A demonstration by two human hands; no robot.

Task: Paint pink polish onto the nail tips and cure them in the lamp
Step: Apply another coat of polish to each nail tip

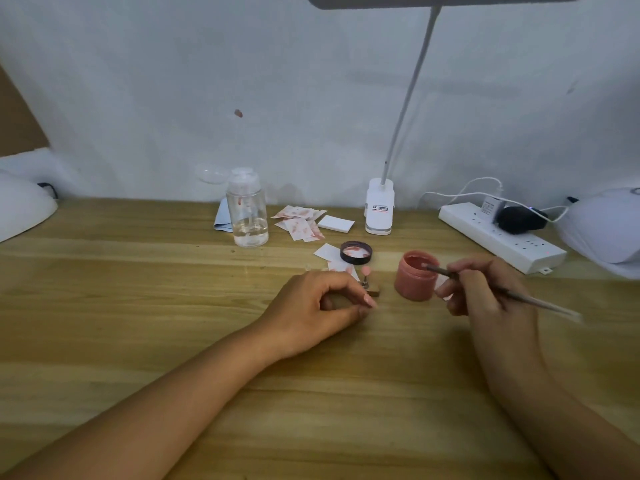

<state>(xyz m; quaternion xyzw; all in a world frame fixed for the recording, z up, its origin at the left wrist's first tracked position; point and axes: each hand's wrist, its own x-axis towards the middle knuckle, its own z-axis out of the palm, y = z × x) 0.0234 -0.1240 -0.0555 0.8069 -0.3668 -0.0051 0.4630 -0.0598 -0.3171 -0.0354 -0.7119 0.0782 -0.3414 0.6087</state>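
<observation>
Wood-grain counter (138, 306) against a pale wall, clutter kept to the middle and upper right of the frame. Right hand (485, 292) at centre right, fingers (446, 289) pinched round a slim brush (519, 296), bristle end dipped into the open pink polish jar (415, 276). Left hand (318, 306) just left of centre, thumb and forefinger pressed together at a small holder (476, 289) bearing one pink nail tip (365, 270) (whether actually gripping the base, cannot tell). Jar lid (356, 252) lying open just behind, stained wipes (299, 221) and a pump bottle (247, 211) further back.

Probably the loading step: picking up polish before painting. Next, a short carry left from jar to tip, brush kept low and steady, no drips. Curing lamps (602, 226) at the far left and right edges, well apart from the work; power strip (502, 237) between jar and right lamp. Plenty of bare counter in the lower frame.
</observation>
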